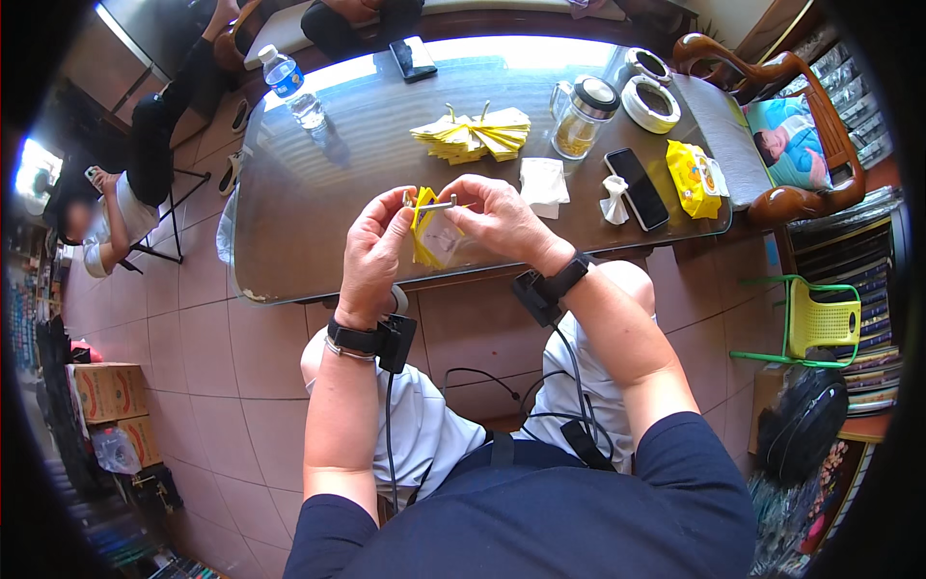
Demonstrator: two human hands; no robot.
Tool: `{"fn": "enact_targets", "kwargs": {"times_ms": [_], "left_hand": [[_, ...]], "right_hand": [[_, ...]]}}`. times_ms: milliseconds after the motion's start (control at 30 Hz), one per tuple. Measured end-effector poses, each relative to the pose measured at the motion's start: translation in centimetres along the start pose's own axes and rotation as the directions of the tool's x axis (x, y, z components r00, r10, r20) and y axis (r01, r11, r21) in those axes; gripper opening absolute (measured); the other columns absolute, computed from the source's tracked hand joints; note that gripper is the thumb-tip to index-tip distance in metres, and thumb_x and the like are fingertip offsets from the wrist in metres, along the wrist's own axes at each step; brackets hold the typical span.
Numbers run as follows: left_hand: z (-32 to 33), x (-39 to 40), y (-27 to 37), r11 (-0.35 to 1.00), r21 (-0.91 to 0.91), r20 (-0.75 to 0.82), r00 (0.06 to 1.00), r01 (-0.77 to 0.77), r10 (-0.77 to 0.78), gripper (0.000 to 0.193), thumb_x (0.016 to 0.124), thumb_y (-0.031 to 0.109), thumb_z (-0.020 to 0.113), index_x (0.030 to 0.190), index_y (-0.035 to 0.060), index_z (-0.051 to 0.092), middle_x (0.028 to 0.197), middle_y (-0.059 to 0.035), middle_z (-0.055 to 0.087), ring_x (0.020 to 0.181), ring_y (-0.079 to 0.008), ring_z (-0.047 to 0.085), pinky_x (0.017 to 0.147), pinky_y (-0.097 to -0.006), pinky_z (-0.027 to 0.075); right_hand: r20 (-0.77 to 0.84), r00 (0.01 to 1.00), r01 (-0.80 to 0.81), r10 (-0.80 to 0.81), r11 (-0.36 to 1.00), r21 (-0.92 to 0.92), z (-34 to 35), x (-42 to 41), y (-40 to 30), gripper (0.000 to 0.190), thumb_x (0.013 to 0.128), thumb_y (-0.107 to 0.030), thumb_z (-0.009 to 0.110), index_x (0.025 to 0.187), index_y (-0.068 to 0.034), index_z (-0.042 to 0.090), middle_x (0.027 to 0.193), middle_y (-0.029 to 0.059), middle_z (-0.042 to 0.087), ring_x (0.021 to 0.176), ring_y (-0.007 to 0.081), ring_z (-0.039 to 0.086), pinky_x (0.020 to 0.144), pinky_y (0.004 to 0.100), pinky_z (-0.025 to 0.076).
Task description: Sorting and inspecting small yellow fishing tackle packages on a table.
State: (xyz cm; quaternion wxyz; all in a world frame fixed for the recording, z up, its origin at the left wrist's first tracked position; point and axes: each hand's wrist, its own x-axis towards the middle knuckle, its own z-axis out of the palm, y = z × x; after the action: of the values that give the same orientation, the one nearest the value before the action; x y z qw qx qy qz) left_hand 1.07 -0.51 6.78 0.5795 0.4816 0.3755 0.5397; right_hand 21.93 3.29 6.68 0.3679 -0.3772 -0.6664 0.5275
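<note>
Above the near edge of a glass-topped table [347,260], both hands are raised close together. Between them hangs a small stack of yellow-edged cards or packets [428,250] with a metal hook or rod [438,206] across its top. My left hand [377,242] pinches the rod's left end and the stack's top between thumb and fingers. My right hand [492,217] has its thumb and fingers at the right side of the rod and a pale card. Farther back on the table lies a fanned pile of similar yellow-edged pieces [474,137], with hook-like ends sticking up from it.
A water bottle [293,87] stands at the back left. On the right are a glass jug [582,119], white round containers [651,103], folded tissue [544,184], a black phone [636,189] and yellow wipes [694,179]. Another phone [413,59] lies behind. A person [119,210] sits at left.
</note>
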Motion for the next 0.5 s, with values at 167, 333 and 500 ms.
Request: {"fn": "enact_targets", "kwargs": {"times_ms": [167, 333, 500], "left_hand": [[0.0, 0.0, 0.1, 1.0, 0.002, 0.011, 1.0, -0.002, 0.002, 0.032, 0.104, 0.011, 0.056, 0.132, -0.0036, 0.056, 0.119, -0.0064, 0.063, 0.108, -0.0111, 0.06, 0.097, -0.0231, 0.048], [0.4, -0.2, 0.7, 1.0, 0.003, 0.014, 1.0, 0.022, -0.022, 0.029, 0.103, 0.012, 0.058, 0.129, -0.0028, 0.06, 0.118, -0.0061, 0.066, 0.107, -0.0109, 0.06, 0.096, -0.0246, 0.047], [0.8, -0.2, 0.5, 0.991, -0.107, 0.108, 0.992, 0.081, -0.069, 0.03, 0.103, 0.013, 0.059, 0.129, -0.0029, 0.059, 0.12, -0.0069, 0.066, 0.108, -0.0113, 0.06, 0.097, -0.0255, 0.047]], "right_hand": [[0.047, 0.996, -0.08, 0.076, 0.992, 0.093, -0.7, 0.1, -0.1, 0.017, 0.098, -0.013, 0.063, 0.111, -0.001, 0.063, 0.1, 0.0009, 0.065, 0.095, 0.0072, 0.061, 0.084, 0.0255, 0.053], [0.144, 0.983, -0.161, 0.113, 0.906, 0.391, -0.6, -0.2, -0.8, 0.02, 0.101, -0.022, 0.061, 0.113, -0.006, 0.064, 0.098, -0.002, 0.063, 0.089, 0.0044, 0.058, 0.079, 0.0223, 0.05], [0.262, 0.953, -0.252, 0.154, 0.88, 0.402, -0.9, -0.3, -0.9, 0.018, 0.1, -0.023, 0.063, 0.108, -0.007, 0.065, 0.093, -0.0028, 0.065, 0.085, 0.0044, 0.061, 0.076, 0.0235, 0.051]]}}
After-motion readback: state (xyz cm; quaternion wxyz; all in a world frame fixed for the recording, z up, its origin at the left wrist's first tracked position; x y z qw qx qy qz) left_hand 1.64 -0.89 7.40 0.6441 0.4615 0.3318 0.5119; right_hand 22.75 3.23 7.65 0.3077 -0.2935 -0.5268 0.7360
